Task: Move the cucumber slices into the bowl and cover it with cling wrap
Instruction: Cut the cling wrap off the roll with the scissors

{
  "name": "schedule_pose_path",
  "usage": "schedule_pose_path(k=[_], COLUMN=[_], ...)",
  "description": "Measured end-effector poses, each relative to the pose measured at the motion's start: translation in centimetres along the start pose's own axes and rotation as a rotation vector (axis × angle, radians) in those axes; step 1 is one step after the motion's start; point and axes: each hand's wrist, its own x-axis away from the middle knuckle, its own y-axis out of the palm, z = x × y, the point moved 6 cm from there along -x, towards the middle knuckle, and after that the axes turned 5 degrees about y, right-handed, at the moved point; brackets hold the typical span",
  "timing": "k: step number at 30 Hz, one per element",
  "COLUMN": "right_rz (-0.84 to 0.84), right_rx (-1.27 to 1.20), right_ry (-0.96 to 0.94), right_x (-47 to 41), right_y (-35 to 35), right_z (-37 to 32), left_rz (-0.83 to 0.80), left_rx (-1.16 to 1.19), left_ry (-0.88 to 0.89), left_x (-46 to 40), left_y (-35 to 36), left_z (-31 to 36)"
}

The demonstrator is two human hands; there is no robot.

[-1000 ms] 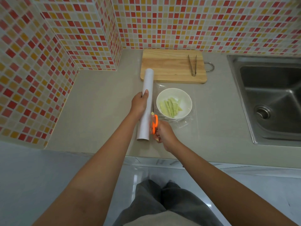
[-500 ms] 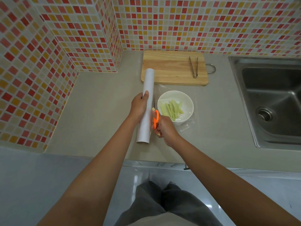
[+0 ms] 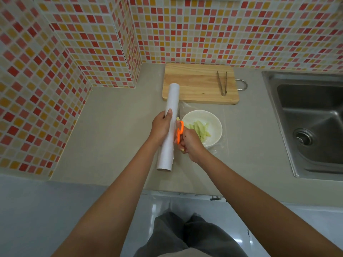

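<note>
A white bowl (image 3: 213, 123) holds pale green cucumber slices (image 3: 201, 129) on the counter, with a clear sheet of cling wrap (image 3: 221, 145) stretched over and around it. A white cling wrap roll (image 3: 171, 101) lies lengthwise just left of the bowl. My left hand (image 3: 160, 127) grips the roll near its middle. My right hand (image 3: 190, 141) holds orange-handled scissors (image 3: 179, 132) between the roll and the bowl, blades pointing away along the roll's edge.
A wooden cutting board (image 3: 196, 84) with metal tongs (image 3: 222, 85) lies behind the bowl against the tiled wall. A steel sink (image 3: 311, 123) is set in the counter at the right. The counter's front edge runs just below the roll's near end.
My right hand and the scissors have moved farther away along the roll, from near its front end toward its middle. The left hand keeps its grip on the roll.
</note>
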Motion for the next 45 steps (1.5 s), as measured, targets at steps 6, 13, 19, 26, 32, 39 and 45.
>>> schedule_pose_path(k=[6,13,19,26,32,39,45], right_rz=[-0.004,0.015,0.02,0.011,-0.001,-0.001,-0.003], right_rx=[-0.015,0.005,0.004,0.033,0.048,0.02,0.0], right_ry=[-0.035,-0.035,-0.044,-0.058,-0.058,-0.066,-0.073], right_x=[-0.6,-1.0,-1.4,-1.9,-2.4,-3.5,-4.5], right_y=[-0.2,-0.3,-0.4,-0.5,-0.5,-0.7,-0.6], right_z=[-1.0,-1.8,-2.3,-3.6,-4.5,-5.8,-6.7], left_rz=[0.008,0.009,0.004,0.0,-0.002,-0.021,-0.02], left_rx=[0.038,0.073,0.119,0.11,0.117,0.117,0.135], left_ry=[-0.016,-0.024,-0.027,-0.037,-0.054,-0.052,-0.067], left_x=[0.1,0.2,0.3,0.4,0.3,0.3,0.2], left_y=[0.0,-0.1,0.0,0.1,0.0,-0.1,-0.1], left_z=[0.1,0.1,0.1,0.2,0.3,0.6,0.4])
